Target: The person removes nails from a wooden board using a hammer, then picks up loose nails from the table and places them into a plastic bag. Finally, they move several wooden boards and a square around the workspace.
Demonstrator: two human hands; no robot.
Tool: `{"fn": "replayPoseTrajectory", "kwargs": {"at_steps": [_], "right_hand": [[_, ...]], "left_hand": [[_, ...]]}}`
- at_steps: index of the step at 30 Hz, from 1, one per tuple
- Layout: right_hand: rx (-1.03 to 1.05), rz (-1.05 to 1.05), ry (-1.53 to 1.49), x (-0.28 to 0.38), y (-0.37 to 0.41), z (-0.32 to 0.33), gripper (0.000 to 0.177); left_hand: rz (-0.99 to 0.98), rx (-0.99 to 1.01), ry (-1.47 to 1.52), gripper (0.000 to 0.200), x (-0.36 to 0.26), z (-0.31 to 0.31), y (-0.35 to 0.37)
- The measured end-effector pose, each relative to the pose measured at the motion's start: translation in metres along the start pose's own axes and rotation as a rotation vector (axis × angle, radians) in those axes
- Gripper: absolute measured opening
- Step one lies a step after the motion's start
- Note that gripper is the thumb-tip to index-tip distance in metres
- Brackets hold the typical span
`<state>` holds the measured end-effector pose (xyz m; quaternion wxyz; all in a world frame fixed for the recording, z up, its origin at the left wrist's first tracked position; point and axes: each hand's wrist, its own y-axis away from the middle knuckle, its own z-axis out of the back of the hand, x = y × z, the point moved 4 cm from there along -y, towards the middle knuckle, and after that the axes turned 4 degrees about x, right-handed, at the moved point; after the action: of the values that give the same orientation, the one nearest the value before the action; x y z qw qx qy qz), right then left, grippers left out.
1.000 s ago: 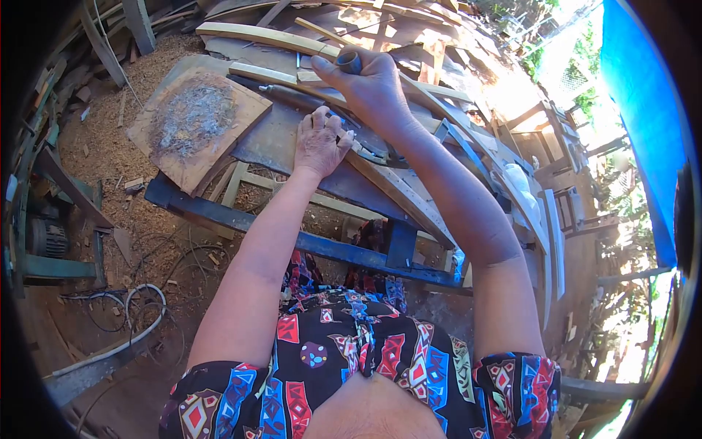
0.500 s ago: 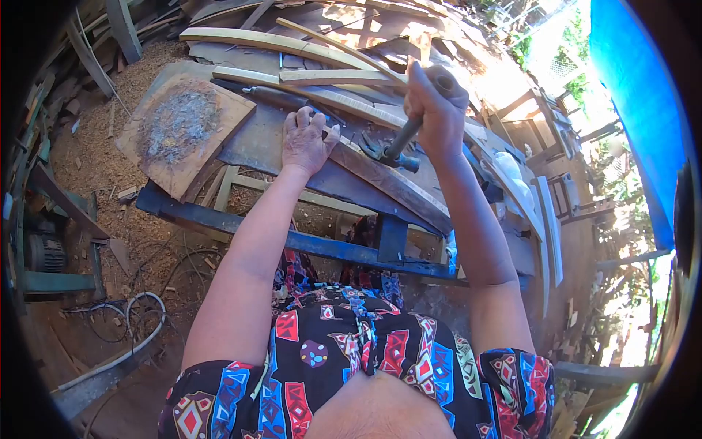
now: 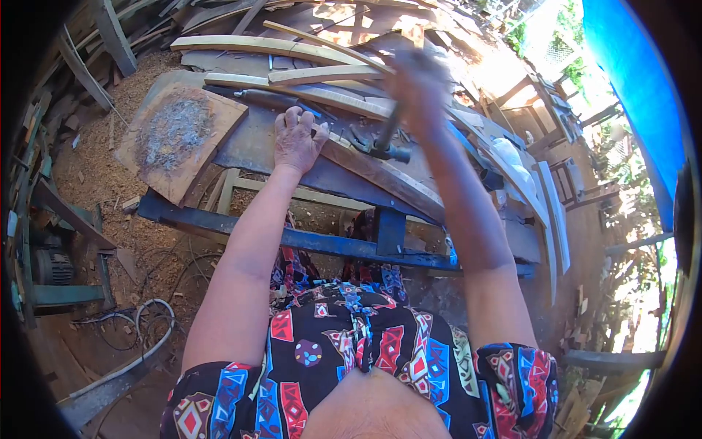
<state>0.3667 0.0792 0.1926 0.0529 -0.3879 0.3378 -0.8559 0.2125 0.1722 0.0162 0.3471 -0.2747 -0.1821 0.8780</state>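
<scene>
My left hand (image 3: 298, 140) is closed over the near end of a wooden bar (image 3: 384, 175), its fingers curled around the wood on the workbench. Blurred by motion, my right hand (image 3: 420, 91) grips the handle of a claw hammer (image 3: 389, 139). The hammer's head hangs low, close above the bar's far edge, to the right of my left hand. A dark metal tool (image 3: 267, 97) with a narrow tip lies just beyond my left fingers. Curved light wooden strips (image 3: 322, 94) lie behind it on the bench.
A thick board (image 3: 232, 117) with a grey crusted patch stands at the bench's left end. Blue-painted framing (image 3: 322, 243) runs along the near side. A white bag (image 3: 510, 157) sits at the right. Sawdust and cables (image 3: 150, 322) cover the floor at left.
My right hand and the hammer have swung slightly left and are now blurred. My left hand stays on the bar. The whole view has shifted a little.
</scene>
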Motion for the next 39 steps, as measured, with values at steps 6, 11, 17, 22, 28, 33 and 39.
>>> {"fn": "replayPoseTrajectory", "kwargs": {"at_steps": [6,11,17,22,28,33,39], "right_hand": [[-0.651,-0.464,-0.785,-0.01,0.046,0.117,0.031],[-0.518,-0.42,-0.698,-0.015,0.051,0.107,0.031],[-0.265,-0.294,-0.608,-0.007,0.047,0.065,0.026],[-0.251,-0.253,-0.685,0.006,0.045,0.068,0.024],[-0.334,-0.225,-0.796,0.008,0.046,0.094,0.025],[-0.392,-0.252,-0.831,0.015,0.044,0.108,0.028],[-0.416,-0.24,-0.868,0.019,0.052,0.12,0.028]], "left_hand": [[0.041,-0.042,0.003,0.034,-0.003,0.006,-0.002],[0.06,-0.04,0.029,0.032,-0.002,0.011,-0.001],[0.118,0.025,0.188,0.029,-0.001,0.017,-0.001],[-0.017,-0.291,0.354,0.026,0.008,0.024,0.0],[-0.125,-0.257,0.304,0.03,-0.045,0.038,0.016],[-0.191,0.041,0.194,0.038,-0.107,0.037,0.012],[-0.288,0.145,0.229,0.018,-0.133,0.03,0.001]]}}
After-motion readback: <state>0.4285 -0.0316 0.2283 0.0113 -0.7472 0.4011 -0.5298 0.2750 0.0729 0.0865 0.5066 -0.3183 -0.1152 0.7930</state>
